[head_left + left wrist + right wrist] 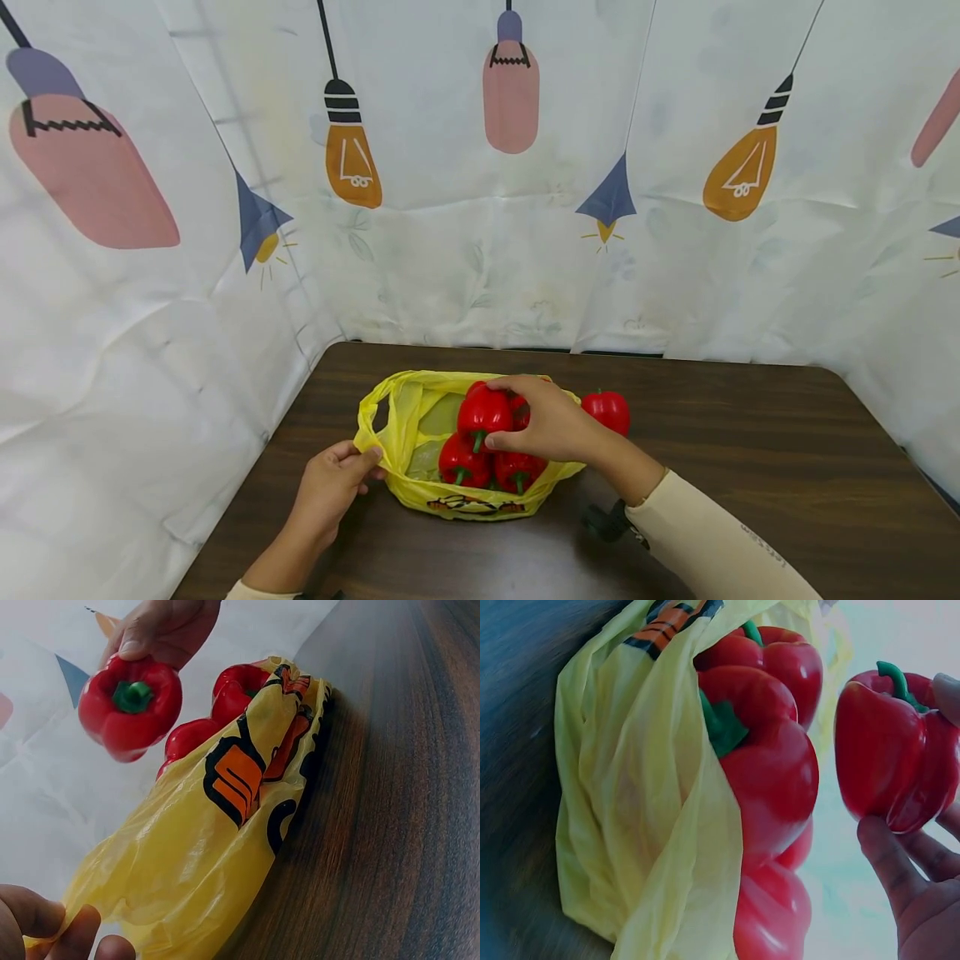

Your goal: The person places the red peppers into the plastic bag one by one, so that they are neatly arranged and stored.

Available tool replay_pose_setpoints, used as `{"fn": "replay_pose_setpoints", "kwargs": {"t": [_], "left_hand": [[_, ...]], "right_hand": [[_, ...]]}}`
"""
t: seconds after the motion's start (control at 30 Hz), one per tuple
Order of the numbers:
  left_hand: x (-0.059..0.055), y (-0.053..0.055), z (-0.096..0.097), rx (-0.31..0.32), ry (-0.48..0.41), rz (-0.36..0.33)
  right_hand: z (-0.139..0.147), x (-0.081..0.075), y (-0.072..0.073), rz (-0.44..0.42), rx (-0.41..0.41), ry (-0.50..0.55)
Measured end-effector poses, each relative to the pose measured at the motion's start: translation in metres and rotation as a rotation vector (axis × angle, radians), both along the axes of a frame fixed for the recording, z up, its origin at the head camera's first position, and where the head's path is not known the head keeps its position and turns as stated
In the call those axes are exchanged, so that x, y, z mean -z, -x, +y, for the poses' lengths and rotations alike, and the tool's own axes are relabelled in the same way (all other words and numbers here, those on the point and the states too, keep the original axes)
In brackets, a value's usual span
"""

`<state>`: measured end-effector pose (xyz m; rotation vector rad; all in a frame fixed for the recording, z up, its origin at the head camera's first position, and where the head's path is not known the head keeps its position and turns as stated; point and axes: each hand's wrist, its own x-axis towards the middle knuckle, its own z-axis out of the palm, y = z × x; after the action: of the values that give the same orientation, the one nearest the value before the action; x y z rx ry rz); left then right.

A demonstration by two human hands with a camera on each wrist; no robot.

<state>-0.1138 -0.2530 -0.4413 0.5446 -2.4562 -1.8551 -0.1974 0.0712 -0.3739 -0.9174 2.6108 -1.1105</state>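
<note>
A yellow plastic bag (408, 492) lies on the table with its mouth spread open. Its left edge is pinched between the thumb and fingers of my left hand (330, 487). Above the bag, my right hand (551, 421) grips a red bell pepper (483, 412) with a green stem; the left wrist view shows this pepper (129, 712) raised clear of the bag. Several other red peppers sit inside, two of them at the front, a left one (461, 462) and a right one (520, 472). The bag's wall partly hides them in both wrist views.
One more red pepper (607, 411) stands on the dark wooden table (750, 450), just right of the bag. Behind the table hangs a white curtain (450, 275) printed with lamps and bulbs. A small dark device (606, 523) is strapped at the right wrist.
</note>
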Motion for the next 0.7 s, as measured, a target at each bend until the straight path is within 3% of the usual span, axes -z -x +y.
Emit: {"fn": "replay_pose_setpoints", "kwargs": {"t": [0.7], "left_hand": [[0.000, 0.001, 0.000, 0.002, -0.008, -0.009]], "right_hand": [[-0.040, 0.003, 0.004, -0.021, -0.009, -0.025]]}}
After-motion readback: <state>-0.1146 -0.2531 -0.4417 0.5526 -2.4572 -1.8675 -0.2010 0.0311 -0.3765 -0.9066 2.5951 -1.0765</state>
